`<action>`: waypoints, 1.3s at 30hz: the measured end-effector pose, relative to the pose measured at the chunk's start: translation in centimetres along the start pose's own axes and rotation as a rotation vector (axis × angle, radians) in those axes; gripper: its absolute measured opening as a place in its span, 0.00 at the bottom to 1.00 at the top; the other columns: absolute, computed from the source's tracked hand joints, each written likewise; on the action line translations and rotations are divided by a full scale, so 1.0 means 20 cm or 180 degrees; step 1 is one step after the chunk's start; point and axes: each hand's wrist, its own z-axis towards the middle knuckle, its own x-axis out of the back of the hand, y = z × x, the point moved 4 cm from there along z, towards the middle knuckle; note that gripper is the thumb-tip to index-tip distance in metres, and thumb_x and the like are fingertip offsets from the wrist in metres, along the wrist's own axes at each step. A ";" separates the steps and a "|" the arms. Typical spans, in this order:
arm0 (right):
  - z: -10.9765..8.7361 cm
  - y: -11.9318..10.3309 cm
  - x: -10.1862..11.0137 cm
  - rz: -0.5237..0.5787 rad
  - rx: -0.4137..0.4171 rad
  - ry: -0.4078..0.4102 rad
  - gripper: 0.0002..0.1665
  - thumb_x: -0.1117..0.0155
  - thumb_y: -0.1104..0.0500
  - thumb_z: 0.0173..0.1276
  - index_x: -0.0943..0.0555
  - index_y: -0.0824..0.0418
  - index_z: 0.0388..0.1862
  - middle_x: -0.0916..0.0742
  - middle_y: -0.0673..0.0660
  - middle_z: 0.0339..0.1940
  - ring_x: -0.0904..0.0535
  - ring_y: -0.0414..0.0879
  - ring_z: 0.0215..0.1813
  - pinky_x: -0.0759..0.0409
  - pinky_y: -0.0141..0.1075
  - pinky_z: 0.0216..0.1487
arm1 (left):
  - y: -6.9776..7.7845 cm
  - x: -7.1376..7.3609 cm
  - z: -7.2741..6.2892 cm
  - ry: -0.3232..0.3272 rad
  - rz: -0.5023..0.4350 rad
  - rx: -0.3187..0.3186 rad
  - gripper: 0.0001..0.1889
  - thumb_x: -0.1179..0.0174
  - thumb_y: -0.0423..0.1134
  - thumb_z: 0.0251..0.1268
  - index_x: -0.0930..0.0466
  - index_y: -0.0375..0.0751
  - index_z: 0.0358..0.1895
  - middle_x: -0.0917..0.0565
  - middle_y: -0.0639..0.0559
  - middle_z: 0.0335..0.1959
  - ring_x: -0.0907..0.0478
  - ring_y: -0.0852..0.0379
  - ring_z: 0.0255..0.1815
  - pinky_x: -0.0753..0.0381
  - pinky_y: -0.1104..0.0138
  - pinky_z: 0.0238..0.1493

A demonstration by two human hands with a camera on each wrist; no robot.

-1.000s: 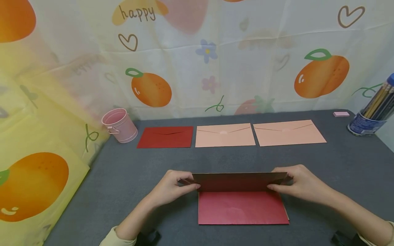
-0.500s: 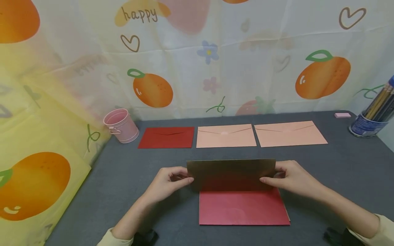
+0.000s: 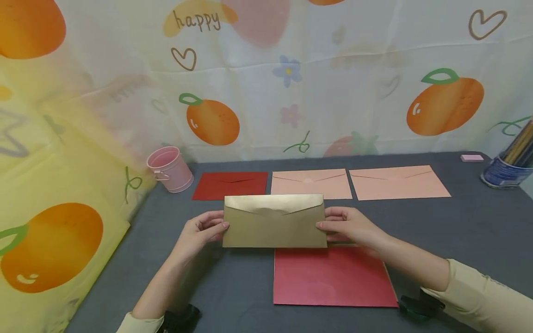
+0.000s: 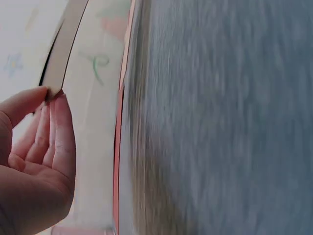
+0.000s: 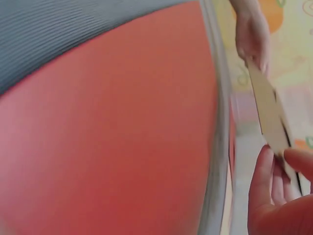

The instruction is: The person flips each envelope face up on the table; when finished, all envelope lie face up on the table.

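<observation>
A gold envelope (image 3: 274,226), its flap side facing me, is held up over the table between both hands. My left hand (image 3: 201,231) pinches its left end, thumb in front and fingers behind; the left wrist view shows the same hand (image 4: 44,142) gripping the envelope's edge. The right end is pinched by my right hand (image 3: 350,226), also seen in the right wrist view as a hand (image 5: 279,191) with thumb and fingers on the envelope (image 5: 269,107). Below and to the right lies a pinkish-red envelope (image 3: 333,282) on the table, its far part hidden behind the gold one.
Along the back lie a red envelope (image 3: 231,182) and two pale pink envelopes, one in the middle (image 3: 310,180) and one at right (image 3: 399,182). A pink bucket (image 3: 170,169) stands at back left. At right are a pencil holder (image 3: 505,171) and a small pink block (image 3: 472,158).
Both hands have lifted the gold envelope off the red one and carried it left and toward the back row. Its flap side has turned from shadow into plain view.
</observation>
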 end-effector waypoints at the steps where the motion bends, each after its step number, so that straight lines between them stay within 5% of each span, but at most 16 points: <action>1: 0.02 0.00 -0.03 0.0100 -0.0005 -0.0051 0.28 0.34 0.61 0.67 0.29 0.74 0.61 0.14 0.60 0.48 0.16 0.46 0.46 0.18 0.43 0.49 | -0.01 0.03 0.00 0.0056 0.0002 0.0048 0.24 0.34 0.37 0.64 0.25 0.31 0.61 0.15 0.48 0.44 0.16 0.58 0.41 0.17 0.65 0.44; 13: 0.21 -0.04 -0.38 0.0983 -0.0280 -0.0641 0.36 0.48 0.61 0.75 0.48 0.73 0.74 0.36 0.69 0.73 0.36 0.58 0.71 0.34 0.43 0.69 | -0.13 0.38 0.02 0.0719 0.0219 0.0288 0.28 0.33 0.41 0.63 0.27 0.28 0.62 0.15 0.63 0.35 0.19 0.68 0.36 0.19 0.73 0.38; 20: 0.28 -0.03 -0.53 0.1247 -0.0463 -0.0787 0.38 0.56 0.52 0.79 0.51 0.72 0.76 0.42 0.70 0.75 0.45 0.62 0.75 0.40 0.45 0.72 | -0.20 0.51 0.03 0.0967 0.0753 0.0291 0.27 0.32 0.45 0.62 0.22 0.32 0.60 0.14 0.64 0.35 0.21 0.72 0.35 0.21 0.75 0.36; 26: 0.34 -0.04 -0.58 0.1294 -0.0548 -0.0685 0.40 0.56 0.49 0.78 0.50 0.75 0.75 0.42 0.70 0.76 0.43 0.62 0.74 0.39 0.45 0.71 | -0.20 0.57 0.03 0.1086 0.1256 0.0302 0.24 0.33 0.47 0.63 0.19 0.34 0.57 0.13 0.54 0.39 0.23 0.72 0.33 0.24 0.74 0.33; 34: 0.42 -0.03 -0.60 0.1090 -0.0602 -0.0484 0.26 0.54 0.64 0.77 0.39 0.77 0.68 0.30 0.71 0.63 0.29 0.58 0.62 0.32 0.42 0.67 | -0.23 0.58 0.03 0.1096 0.1445 0.0368 0.22 0.34 0.45 0.64 0.18 0.33 0.55 0.12 0.51 0.39 0.24 0.74 0.33 0.23 0.76 0.33; 39: 0.41 -0.04 -0.61 0.0941 -0.0549 -0.0575 0.30 0.53 0.67 0.75 0.43 0.77 0.71 0.33 0.70 0.70 0.32 0.60 0.68 0.35 0.43 0.69 | -0.21 0.58 0.03 0.1116 0.1666 0.0336 0.21 0.34 0.46 0.64 0.18 0.35 0.55 0.12 0.48 0.40 0.25 0.74 0.34 0.23 0.76 0.33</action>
